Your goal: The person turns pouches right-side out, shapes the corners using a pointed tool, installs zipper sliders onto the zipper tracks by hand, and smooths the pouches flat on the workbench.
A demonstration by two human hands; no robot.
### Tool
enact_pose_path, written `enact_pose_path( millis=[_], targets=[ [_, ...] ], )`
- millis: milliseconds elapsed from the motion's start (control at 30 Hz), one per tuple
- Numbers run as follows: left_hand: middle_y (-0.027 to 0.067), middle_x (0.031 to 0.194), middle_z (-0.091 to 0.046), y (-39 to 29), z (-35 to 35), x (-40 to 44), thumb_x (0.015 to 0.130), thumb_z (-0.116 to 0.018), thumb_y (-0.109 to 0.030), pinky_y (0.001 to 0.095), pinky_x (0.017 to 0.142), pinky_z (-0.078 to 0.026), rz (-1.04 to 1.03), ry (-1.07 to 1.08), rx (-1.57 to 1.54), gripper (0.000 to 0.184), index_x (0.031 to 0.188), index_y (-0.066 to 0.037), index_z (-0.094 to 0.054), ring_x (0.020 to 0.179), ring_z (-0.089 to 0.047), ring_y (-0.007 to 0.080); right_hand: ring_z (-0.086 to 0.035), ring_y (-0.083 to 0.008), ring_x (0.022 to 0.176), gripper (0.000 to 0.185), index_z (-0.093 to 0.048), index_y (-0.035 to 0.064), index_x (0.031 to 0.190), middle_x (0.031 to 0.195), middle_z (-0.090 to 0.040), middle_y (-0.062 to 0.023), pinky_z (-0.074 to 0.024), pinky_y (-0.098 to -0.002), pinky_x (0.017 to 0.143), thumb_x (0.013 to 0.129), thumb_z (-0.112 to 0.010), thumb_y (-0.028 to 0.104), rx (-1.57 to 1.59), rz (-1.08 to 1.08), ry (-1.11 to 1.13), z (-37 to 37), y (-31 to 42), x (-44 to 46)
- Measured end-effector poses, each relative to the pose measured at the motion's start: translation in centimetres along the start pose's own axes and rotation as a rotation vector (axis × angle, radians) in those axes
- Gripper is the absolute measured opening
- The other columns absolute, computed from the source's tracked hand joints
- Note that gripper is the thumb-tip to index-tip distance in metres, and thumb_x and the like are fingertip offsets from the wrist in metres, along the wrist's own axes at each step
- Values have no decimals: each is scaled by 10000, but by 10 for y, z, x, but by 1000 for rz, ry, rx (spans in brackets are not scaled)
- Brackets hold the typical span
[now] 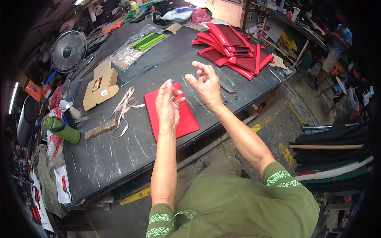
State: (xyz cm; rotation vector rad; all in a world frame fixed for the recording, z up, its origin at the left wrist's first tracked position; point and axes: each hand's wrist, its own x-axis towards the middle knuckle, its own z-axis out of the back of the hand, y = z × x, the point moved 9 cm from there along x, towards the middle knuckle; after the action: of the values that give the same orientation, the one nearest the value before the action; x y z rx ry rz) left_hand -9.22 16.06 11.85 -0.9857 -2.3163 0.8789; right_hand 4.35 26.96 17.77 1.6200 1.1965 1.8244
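Observation:
A flat red fabric piece (pixel 186 119) with a dark left edge lies near the front of the table. Raised over it is my left hand (pixel 168 105), palm turned inward and fingers curled. Its thumb and forefinger come together at the tips; whatever is between them is too small to make out. My right hand (pixel 207 85) hovers to the right of the piece, its bent fingers apart from the thumb, with nothing visible in it. A blue-ended pen-like tool (pixel 224 102) rests on the table below that hand.
Red-and-black fabric pieces (pixel 234 49) are piled at the back right. To the left lie a measuring tape (pixel 126 99), a worn bar (pixel 101 129), a cardboard box (pixel 101 86) and a green bottle (pixel 63 130). Green pieces (pixel 149 41) lie on plastic farther back. A person (pixel 337 43) is at far right.

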Motion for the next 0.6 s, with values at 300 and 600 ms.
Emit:
enact_pose_path(
  millis=[300,600],
  targets=[
    [-7,983,-596,3,1,-3,1031,-660,-287,251,670,-579,-6,-1,29,352,1296,-59,-621,855,-631,123,-422,-5,623,115,-724,35,883,698,-512,83,-362,-205,555,887,-786,132,-48,-82,127,-6,-31,-6],
    [-5,946,-621,6,1,-3,1034,-656,-264,262,674,-576,1,3,24,327,1285,-57,-619,803,-643,110,-444,-36,625,144,-700,4,808,677,-538,42,-387,-241,558,870,-768,115,13,-130,112,-9,-37,-7]
  ],
)
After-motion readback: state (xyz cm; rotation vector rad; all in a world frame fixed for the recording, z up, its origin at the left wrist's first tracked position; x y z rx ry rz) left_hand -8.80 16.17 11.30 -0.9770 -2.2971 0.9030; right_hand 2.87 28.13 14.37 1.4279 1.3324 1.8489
